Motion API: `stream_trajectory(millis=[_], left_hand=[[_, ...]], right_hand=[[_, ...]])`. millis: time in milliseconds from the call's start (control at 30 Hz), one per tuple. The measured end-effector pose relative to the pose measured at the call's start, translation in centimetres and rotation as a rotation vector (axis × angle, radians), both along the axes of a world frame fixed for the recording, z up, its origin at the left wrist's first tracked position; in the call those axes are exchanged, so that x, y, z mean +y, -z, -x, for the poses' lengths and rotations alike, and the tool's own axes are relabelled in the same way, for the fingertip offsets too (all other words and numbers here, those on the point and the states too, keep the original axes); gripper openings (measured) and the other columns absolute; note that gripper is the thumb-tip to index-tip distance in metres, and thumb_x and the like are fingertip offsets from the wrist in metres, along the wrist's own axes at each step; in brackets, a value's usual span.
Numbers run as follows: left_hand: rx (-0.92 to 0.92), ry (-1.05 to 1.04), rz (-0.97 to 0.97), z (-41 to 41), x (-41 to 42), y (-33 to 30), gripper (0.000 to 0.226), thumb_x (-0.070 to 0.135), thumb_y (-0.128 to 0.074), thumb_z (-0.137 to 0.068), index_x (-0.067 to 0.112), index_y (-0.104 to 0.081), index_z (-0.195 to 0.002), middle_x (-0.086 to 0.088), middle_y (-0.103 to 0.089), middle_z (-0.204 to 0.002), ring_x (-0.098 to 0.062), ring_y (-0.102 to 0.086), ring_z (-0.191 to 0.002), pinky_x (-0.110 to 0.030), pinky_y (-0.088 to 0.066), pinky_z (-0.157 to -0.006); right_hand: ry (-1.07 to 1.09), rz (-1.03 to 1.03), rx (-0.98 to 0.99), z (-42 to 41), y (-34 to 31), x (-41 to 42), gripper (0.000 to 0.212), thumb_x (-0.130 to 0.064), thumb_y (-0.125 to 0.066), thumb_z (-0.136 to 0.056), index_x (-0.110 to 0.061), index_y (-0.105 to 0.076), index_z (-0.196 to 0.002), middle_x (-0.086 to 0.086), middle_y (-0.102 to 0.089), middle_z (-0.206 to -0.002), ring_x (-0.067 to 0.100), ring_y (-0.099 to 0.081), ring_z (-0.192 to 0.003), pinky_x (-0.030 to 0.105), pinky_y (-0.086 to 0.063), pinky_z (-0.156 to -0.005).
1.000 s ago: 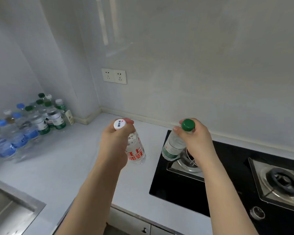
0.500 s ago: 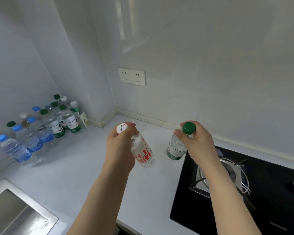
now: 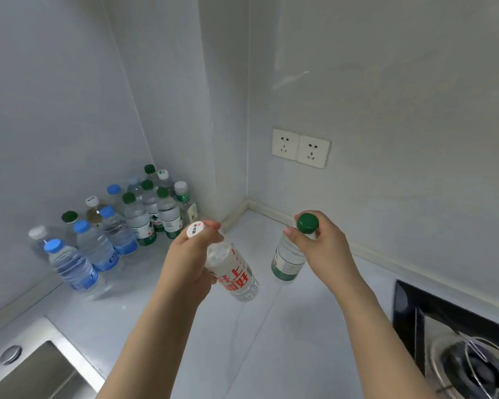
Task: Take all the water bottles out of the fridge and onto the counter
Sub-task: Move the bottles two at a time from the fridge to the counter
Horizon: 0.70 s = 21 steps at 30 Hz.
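My left hand (image 3: 189, 263) grips the neck of a clear bottle with a white cap and red lettering (image 3: 236, 279), held tilted above the white counter (image 3: 271, 335). My right hand (image 3: 323, 249) grips a green-capped bottle with a green label (image 3: 287, 262) just below its cap, also in the air over the counter. Several water bottles (image 3: 118, 226) with blue, green and white caps stand grouped in the counter's far left corner against the wall. The fridge is out of sight.
A steel sink (image 3: 32, 372) fills the bottom left corner. A black gas hob with a metal burner (image 3: 461, 349) sits at the bottom right. A double wall socket (image 3: 300, 148) is on the back wall above the counter.
The view has swung left: the hob slid toward the right edge and the bottle group moved toward the middle. Both hands carried their bottles leftward, off the hob and over the counter.
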<state>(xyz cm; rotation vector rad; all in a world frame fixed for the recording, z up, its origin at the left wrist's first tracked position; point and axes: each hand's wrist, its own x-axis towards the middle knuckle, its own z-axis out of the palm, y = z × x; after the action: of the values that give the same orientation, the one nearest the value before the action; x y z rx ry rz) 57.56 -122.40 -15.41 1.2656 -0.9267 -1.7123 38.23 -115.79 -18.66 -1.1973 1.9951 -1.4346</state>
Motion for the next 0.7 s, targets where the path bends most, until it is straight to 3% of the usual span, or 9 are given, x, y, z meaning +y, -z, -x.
stream_trajectory(millis=[200,300,467,600,700], left_hand=[[0.006,-0.236,-0.031,-6.7,-5.8,2.6,0.021,-0.002,-0.057,-0.084,0.016,-0.063,-0.091,-0.002,-0.057,-0.085,-0.021,-0.049,-0.078,-0.032,-0.036,-0.065],[-0.024,-0.303,-0.002,-9.4,-8.6,3.9,0.023,-0.002,-0.060,-0.082,0.020,-0.064,-0.081,-0.003,-0.058,-0.084,-0.022,-0.050,-0.081,-0.037,-0.039,-0.074],[-0.095,-0.346,0.069,-12.9,-12.2,5.9,0.025,-0.007,-0.058,-0.081,0.017,-0.062,-0.079,-0.005,-0.057,-0.080,-0.021,-0.049,-0.074,-0.032,-0.040,-0.070],[-0.117,-0.345,0.060,-14.7,-14.4,7.9,0.026,-0.008,-0.057,-0.081,0.017,-0.062,-0.079,-0.006,-0.057,-0.081,-0.022,-0.050,-0.074,-0.034,-0.041,-0.070],[-0.120,-0.321,0.052,-15.7,-15.6,9.4,0.020,-0.004,-0.061,-0.078,0.016,-0.064,-0.079,-0.009,-0.056,-0.088,-0.023,-0.051,-0.078,-0.034,-0.041,-0.070]], right_hand=[[-0.156,-0.039,0.024,-6.3,0.8,-9.0,0.015,-0.032,-0.073,-0.081,-0.027,-0.059,-0.085,-0.020,-0.060,-0.075,-0.004,-0.053,-0.070,0.019,-0.041,-0.065],[-0.201,-0.035,0.040,-9.0,1.7,-13.4,0.016,-0.034,-0.073,-0.080,-0.027,-0.059,-0.085,-0.013,-0.060,-0.084,0.000,-0.053,-0.076,0.019,-0.040,-0.068],[-0.253,-0.088,0.061,-13.7,4.6,-21.1,0.019,-0.034,-0.073,-0.081,-0.025,-0.061,-0.093,-0.007,-0.051,-0.103,-0.007,-0.050,-0.085,0.005,-0.033,-0.071],[-0.276,-0.128,0.075,-16.6,7.3,-26.2,0.023,-0.034,-0.073,-0.081,-0.020,-0.061,-0.095,-0.004,-0.049,-0.103,0.006,-0.051,-0.087,0.017,-0.036,-0.074],[-0.300,-0.131,0.090,-18.2,8.9,-29.0,0.022,-0.033,-0.074,-0.081,-0.023,-0.058,-0.092,-0.004,-0.049,-0.103,0.009,-0.051,-0.090,0.019,-0.034,-0.076]])
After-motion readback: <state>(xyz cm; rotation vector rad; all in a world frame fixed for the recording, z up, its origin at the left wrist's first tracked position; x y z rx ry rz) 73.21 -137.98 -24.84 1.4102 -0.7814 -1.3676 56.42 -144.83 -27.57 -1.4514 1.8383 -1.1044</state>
